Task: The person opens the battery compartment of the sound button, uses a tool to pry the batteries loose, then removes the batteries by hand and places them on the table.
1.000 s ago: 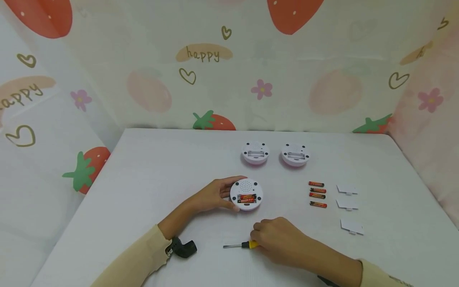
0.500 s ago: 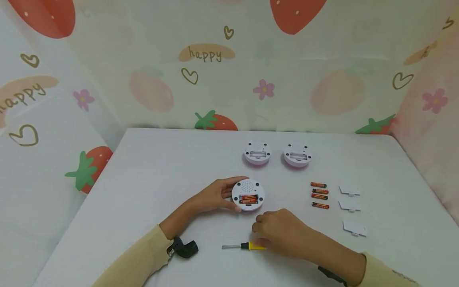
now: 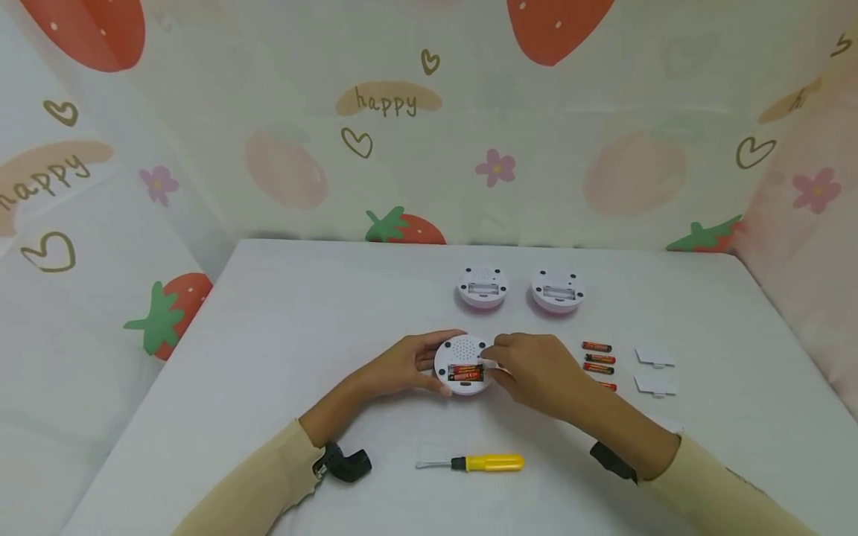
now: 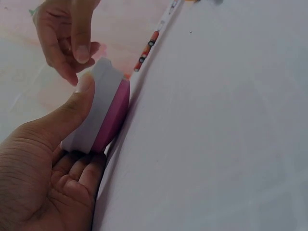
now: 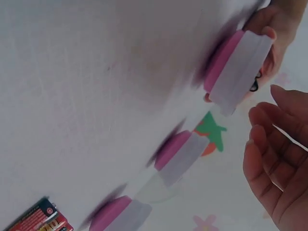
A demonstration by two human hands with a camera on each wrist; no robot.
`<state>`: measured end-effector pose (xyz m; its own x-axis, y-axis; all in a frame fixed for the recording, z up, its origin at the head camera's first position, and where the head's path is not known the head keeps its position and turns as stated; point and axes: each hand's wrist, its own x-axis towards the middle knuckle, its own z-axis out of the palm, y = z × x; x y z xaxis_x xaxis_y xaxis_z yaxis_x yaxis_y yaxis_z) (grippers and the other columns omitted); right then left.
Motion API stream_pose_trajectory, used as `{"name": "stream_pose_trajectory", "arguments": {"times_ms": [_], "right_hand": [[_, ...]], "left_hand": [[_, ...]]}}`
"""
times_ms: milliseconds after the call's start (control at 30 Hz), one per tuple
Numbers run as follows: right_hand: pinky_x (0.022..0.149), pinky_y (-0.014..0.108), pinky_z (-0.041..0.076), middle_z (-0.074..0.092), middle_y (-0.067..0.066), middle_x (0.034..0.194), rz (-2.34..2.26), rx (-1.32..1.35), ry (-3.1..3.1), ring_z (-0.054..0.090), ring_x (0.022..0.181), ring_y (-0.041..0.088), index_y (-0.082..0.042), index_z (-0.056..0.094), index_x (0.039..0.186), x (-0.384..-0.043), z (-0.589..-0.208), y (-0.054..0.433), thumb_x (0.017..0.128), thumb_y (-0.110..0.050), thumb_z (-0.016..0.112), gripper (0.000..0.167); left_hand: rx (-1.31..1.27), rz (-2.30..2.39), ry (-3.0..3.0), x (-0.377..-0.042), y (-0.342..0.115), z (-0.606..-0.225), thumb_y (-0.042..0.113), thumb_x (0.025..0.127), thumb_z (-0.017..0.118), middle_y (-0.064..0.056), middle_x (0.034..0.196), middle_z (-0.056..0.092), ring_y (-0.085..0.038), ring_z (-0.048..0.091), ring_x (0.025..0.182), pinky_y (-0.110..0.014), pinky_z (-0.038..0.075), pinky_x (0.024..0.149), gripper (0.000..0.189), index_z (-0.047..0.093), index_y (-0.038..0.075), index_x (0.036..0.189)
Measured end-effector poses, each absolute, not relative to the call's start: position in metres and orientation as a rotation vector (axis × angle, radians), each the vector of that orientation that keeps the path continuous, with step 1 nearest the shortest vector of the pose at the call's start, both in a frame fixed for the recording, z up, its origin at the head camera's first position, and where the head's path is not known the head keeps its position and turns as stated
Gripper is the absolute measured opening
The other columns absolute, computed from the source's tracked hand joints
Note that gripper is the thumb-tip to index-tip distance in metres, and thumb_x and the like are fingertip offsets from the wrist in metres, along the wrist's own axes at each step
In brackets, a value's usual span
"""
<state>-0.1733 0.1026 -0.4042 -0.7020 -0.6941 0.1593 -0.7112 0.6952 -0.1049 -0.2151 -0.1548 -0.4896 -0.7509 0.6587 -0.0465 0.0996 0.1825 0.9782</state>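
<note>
My left hand (image 3: 402,363) holds a round white-and-pink device (image 3: 464,350) by its left side, thumb at the front edge and fingers around the back. The device lies pink side down, and its white face shows speaker holes and an uncovered battery compartment holding red-and-black batteries (image 3: 465,372). At the device's right edge is my right hand (image 3: 539,372), seen in the right wrist view as a hand (image 5: 284,159) with loosely bent fingers, thumb apart and nothing between them. A flathead screwdriver (image 3: 492,463) with a yellow handle lies on the table in front.
Two similar devices, one (image 3: 482,288) beside the other (image 3: 558,291), stand behind with vacant compartments. Several loose batteries (image 3: 598,359) lie to the right, the nearest partly behind my right hand. White battery covers (image 3: 655,384) lie beyond; my right forearm mostly hides the front one.
My right hand has let go of the screwdriver, leaving it on the table, and moved up to the right edge of the device. My left hand keeps its hold.
</note>
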Motion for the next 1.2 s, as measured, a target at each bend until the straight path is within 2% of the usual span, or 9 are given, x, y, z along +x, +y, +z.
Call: {"name": "stream_pose_trajectory", "arguments": {"times_ms": [267,500,600,933,1200], "right_hand": [[0.069,0.026,0.057,0.071,-0.003,0.091,0.201,1.200,-2.817,0.066,0.079,0.013,-0.015,0.079,0.104,-0.180,-0.409,0.095,0.088,-0.017,0.080,0.015],[0.081,0.034,0.062,0.075,0.003,0.103,0.158,1.176,-2.863,0.072,0.094,0.020,-0.015,0.082,0.104,-0.179,-0.404,0.089,0.088,-0.017,0.081,0.017],[0.082,0.035,0.062,0.075,0.004,0.104,0.144,1.187,-2.852,0.072,0.096,0.022,-0.014,0.082,0.103,-0.180,-0.405,0.088,0.087,-0.016,0.082,0.016],[0.071,0.028,0.061,0.073,0.001,0.095,0.050,1.194,-2.792,0.068,0.084,0.017,-0.014,0.080,0.100,-0.180,-0.403,0.093,0.085,-0.018,0.083,0.015],[0.063,0.021,0.055,0.072,-0.002,0.088,0.155,1.138,-2.761,0.066,0.077,0.013,-0.014,0.080,0.098,-0.175,-0.394,0.109,0.082,-0.017,0.086,0.017]], "left_hand": [[0.718,1.618,1.976,-0.214,-0.156,-0.489,0.000,0.079,0.086,-0.002,0.157,0.042,-0.019,0.048,0.139,-0.028,0.045,0.108,0.092,0.040,0.017,0.156],[0.704,1.615,1.985,-0.214,-0.155,-0.487,-0.001,0.079,0.085,-0.002,0.157,0.042,-0.018,0.049,0.138,-0.027,0.046,0.107,0.091,0.041,0.017,0.156],[0.704,1.621,1.980,-0.213,-0.156,-0.487,-0.002,0.079,0.085,-0.002,0.158,0.042,-0.018,0.049,0.138,-0.028,0.046,0.107,0.091,0.041,0.016,0.156],[0.688,1.632,1.973,-0.213,-0.155,-0.490,-0.004,0.078,0.085,-0.002,0.156,0.044,-0.018,0.050,0.136,-0.028,0.047,0.107,0.091,0.041,0.017,0.156],[0.698,1.606,2.004,-0.213,-0.156,-0.490,-0.001,0.078,0.086,-0.001,0.157,0.044,-0.017,0.049,0.138,-0.026,0.046,0.107,0.092,0.041,0.018,0.156]]}}
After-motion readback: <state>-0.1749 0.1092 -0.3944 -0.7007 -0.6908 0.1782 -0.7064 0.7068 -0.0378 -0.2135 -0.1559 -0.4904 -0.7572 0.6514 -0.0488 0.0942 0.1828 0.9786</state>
